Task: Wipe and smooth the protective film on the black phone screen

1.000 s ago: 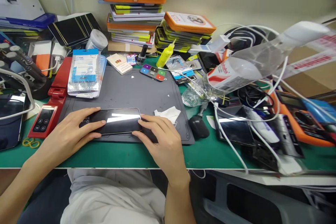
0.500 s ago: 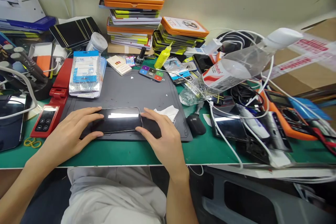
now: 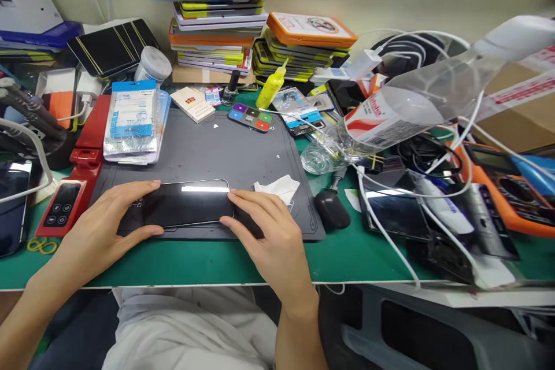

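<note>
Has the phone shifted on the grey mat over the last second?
No. The phone lies at the same spot near the front edge of the grey mat, just left of the white tissue; only the camera moved.

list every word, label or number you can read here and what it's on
Nothing reads clearly enough to quote.
Tilted clear bottle: red lettering on its white label, too blurred to read.
Blue-and-white packet: print too small.
Top orange case: a picture, its text too small.
Box with red marks: blurred.
Small cream box: red mark, unreadable.
Dark phone between left hand and right hand: screen blank.
</note>
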Demonstrator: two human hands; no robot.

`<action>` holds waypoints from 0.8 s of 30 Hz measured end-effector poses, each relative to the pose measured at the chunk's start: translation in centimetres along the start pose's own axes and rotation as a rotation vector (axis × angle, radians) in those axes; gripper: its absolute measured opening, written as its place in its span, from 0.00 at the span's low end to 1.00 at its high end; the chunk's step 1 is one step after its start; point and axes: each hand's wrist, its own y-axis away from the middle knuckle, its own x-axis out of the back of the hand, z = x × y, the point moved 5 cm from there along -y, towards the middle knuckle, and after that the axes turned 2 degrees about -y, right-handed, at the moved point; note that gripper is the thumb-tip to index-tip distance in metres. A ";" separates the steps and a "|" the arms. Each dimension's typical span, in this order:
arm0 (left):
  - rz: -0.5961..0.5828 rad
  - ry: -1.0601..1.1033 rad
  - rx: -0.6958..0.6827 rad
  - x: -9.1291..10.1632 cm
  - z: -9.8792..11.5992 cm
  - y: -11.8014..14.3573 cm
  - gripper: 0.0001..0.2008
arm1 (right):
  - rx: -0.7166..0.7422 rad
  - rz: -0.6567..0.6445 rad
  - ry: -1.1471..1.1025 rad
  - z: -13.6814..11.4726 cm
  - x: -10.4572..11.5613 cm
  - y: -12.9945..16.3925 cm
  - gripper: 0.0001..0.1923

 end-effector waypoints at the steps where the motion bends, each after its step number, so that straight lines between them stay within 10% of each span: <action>1: -0.002 0.009 0.005 0.0 0.0 0.0 0.34 | 0.005 0.005 0.002 0.0 0.0 0.0 0.14; 24: -0.136 0.051 0.124 -0.6 0.7 -0.1 0.42 | 0.085 -0.035 0.075 -0.5 0.3 0.2 0.12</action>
